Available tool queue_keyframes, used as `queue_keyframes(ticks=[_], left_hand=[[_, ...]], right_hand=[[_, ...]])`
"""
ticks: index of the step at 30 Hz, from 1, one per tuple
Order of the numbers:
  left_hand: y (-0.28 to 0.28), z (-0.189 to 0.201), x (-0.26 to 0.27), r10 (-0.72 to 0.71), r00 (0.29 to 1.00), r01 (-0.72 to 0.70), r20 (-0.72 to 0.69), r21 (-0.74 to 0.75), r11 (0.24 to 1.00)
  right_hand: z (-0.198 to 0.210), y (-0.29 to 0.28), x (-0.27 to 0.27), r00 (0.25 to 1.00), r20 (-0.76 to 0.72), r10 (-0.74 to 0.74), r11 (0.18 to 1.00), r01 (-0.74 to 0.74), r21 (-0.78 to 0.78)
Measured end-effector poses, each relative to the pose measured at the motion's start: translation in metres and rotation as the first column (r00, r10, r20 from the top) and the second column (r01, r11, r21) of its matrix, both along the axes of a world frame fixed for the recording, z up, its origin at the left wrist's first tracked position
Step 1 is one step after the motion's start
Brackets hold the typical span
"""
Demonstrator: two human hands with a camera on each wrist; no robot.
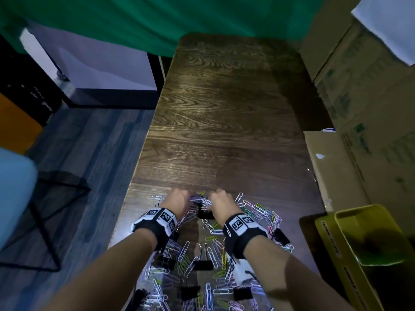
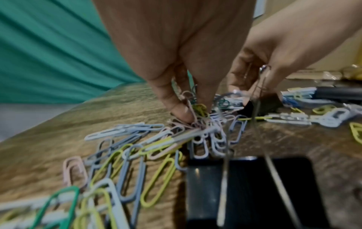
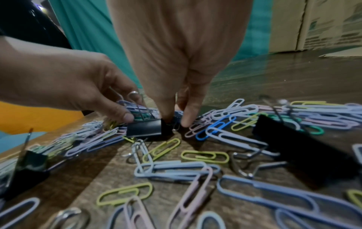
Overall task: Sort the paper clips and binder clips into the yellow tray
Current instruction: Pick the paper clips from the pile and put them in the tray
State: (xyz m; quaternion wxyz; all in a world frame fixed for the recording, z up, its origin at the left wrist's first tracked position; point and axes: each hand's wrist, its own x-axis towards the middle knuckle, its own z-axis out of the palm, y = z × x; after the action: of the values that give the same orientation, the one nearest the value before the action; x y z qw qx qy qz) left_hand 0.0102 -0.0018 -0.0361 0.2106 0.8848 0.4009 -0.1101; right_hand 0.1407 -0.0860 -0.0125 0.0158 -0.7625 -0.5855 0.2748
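Note:
Pastel paper clips (image 1: 211,252) and black binder clips (image 1: 202,264) lie scattered over the near end of the wooden table (image 1: 224,108). Both hands work at the pile's far edge. My left hand (image 1: 179,196) pinches a bunch of paper clips (image 2: 197,108) between thumb and fingertips (image 2: 182,114). Close to its right, my right hand (image 3: 175,122) pinches the end of a small black binder clip (image 3: 145,128) that stands with its wire handles up. The yellow tray (image 1: 357,209) sits at the right, apart from both hands; its inside is in shadow.
Cardboard boxes (image 1: 359,108) line the table's right side. The tray rests on a yellow box (image 1: 332,250). A large binder clip (image 2: 245,186) lies just under my left wrist, another (image 3: 305,148) to the right of my right hand. The table's left edge drops to the floor.

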Motion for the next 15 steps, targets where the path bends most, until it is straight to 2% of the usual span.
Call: queue_keyframes(ticks=[3, 6, 9, 11, 13, 15], left_hand=[[0.003, 0.01, -0.01, 0.184, 0.975, -0.172, 0.121, -0.104, 0.98], [0.002, 0.022, -0.018, 0.313, 0.924, -0.287, 0.218, -0.145, 0.947], [-0.001, 0.036, -0.02, 0.5, 0.799, -0.42, 0.333, -0.285, 0.862], [-0.003, 0.049, -0.016, 0.603, 0.696, -0.435, 0.39, -0.438, 0.786], [-0.007, 0.067, -0.005, 0.685, 0.593, -0.377, 0.423, -0.606, 0.701], [-0.015, 0.087, 0.013, 0.742, 0.524, -0.285, 0.417, -0.736, 0.615]], right_hand=[[0.002, -0.004, 0.005, 0.997, -0.05, -0.058, 0.997, 0.061, 0.043], [0.008, -0.011, 0.01, 0.973, -0.174, -0.148, 0.978, 0.17, 0.121], [0.023, -0.021, 0.019, 0.928, -0.307, -0.212, 0.931, 0.288, 0.225], [0.038, -0.031, 0.028, 0.888, -0.401, -0.224, 0.887, 0.356, 0.295], [0.057, -0.046, 0.038, 0.841, -0.492, -0.227, 0.828, 0.433, 0.357], [0.077, -0.069, 0.048, 0.755, -0.61, -0.243, 0.739, 0.551, 0.388]])
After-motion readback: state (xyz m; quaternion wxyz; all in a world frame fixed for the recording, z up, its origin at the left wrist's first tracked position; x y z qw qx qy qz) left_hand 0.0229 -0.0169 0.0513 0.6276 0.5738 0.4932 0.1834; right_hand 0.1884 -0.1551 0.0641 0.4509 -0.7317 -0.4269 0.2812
